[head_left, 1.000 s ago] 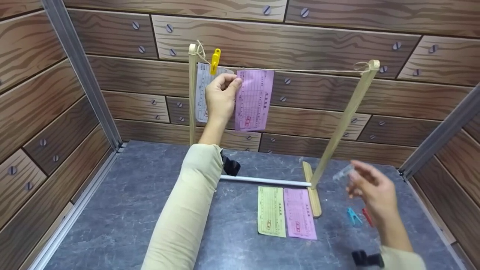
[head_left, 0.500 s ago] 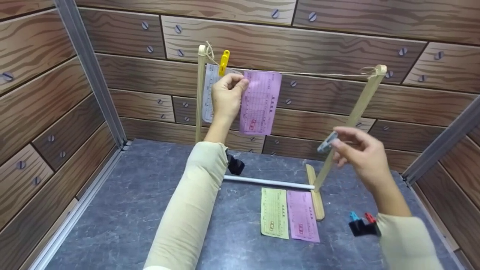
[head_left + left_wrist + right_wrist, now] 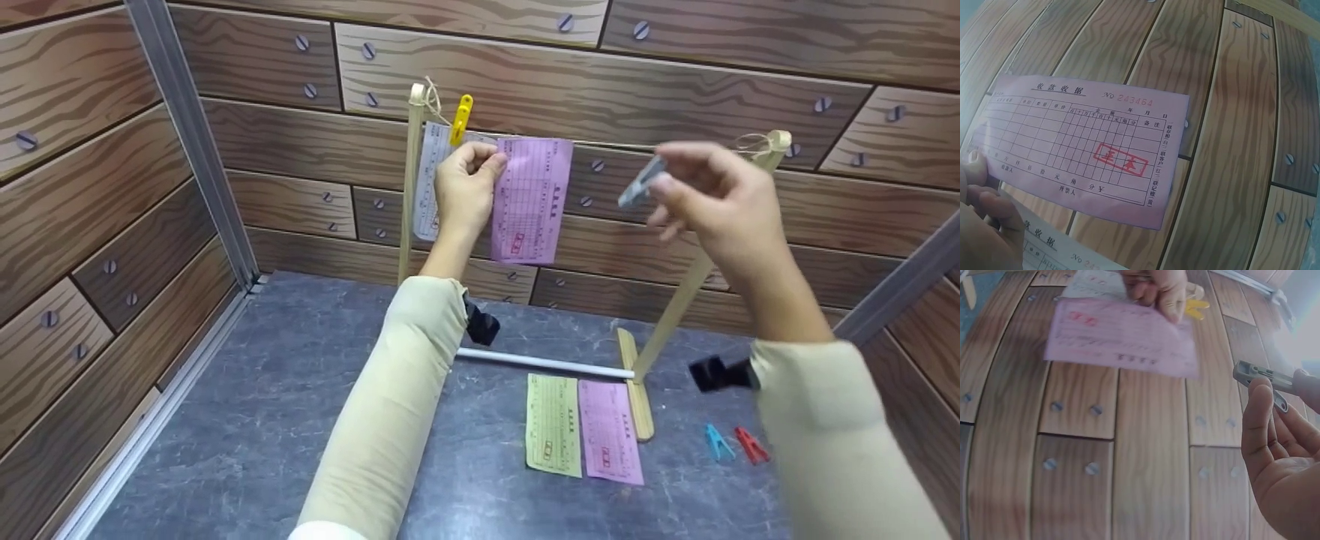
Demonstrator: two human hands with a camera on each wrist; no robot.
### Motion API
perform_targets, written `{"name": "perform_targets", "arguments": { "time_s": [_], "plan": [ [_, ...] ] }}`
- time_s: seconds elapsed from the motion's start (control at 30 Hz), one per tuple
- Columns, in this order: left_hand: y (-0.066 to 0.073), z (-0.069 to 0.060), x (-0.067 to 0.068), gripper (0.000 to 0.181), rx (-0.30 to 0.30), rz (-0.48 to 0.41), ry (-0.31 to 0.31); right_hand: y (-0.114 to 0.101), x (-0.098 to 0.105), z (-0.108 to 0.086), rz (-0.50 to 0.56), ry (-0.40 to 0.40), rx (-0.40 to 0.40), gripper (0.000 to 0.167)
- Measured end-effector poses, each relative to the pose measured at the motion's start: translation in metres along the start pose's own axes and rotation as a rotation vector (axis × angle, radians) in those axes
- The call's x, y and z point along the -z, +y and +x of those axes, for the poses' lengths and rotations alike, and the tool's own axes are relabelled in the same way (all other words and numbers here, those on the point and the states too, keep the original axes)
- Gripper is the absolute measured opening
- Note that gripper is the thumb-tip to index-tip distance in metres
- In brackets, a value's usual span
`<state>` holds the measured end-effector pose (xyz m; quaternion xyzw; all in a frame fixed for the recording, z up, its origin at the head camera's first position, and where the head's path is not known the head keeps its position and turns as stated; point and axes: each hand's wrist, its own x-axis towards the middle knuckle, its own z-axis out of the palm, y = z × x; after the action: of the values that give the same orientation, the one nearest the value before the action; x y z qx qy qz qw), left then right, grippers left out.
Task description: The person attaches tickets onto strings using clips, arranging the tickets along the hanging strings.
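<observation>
My left hand (image 3: 466, 184) pinches the upper left edge of a pink receipt slip (image 3: 531, 201), holding it up against the string (image 3: 615, 145). Behind that hand a white slip (image 3: 429, 184) hangs from the string under a yellow clothespin (image 3: 461, 120). To the right of the pink slip and apart from it, my right hand (image 3: 724, 199) is raised, gripping a grey clothespin (image 3: 641, 182) between thumb and fingers. In the right wrist view the grey clothespin (image 3: 1261, 374) points toward the held slip.
A green slip (image 3: 553, 425) and a second pink slip (image 3: 611, 431) lie on the grey table. Farther right are a blue clothespin (image 3: 718, 442) and a red clothespin (image 3: 751, 445). Wooden posts (image 3: 679, 304) and a white bar (image 3: 544, 363) form the rack.
My right hand has risen from low over the table toward the string, carrying the grey clothespin. The left hand keeps its pinch on the pink slip. The head view has shifted slightly.
</observation>
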<state>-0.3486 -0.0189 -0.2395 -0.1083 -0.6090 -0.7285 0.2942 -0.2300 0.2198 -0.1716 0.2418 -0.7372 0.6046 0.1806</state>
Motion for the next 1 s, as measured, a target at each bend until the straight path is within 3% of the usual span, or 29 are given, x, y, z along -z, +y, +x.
{"name": "perform_targets", "arguments": {
  "time_s": [0.33, 0.67, 1.0],
  "plan": [
    [0.000, 0.003, 0.004, 0.005, 0.019, 0.035, -0.006, -0.020, -0.034, 0.054, -0.337, 0.036, -0.004, 0.017],
    [0.004, 0.007, 0.005, 0.005, 0.020, 0.005, -0.016, -0.017, -0.066, 0.094, -0.421, 0.079, 0.020, 0.011],
    [0.003, 0.007, 0.002, 0.005, 0.004, 0.061, -0.031, -0.001, -0.080, 0.113, -0.415, 0.129, -0.045, 0.009]
  ]
}}
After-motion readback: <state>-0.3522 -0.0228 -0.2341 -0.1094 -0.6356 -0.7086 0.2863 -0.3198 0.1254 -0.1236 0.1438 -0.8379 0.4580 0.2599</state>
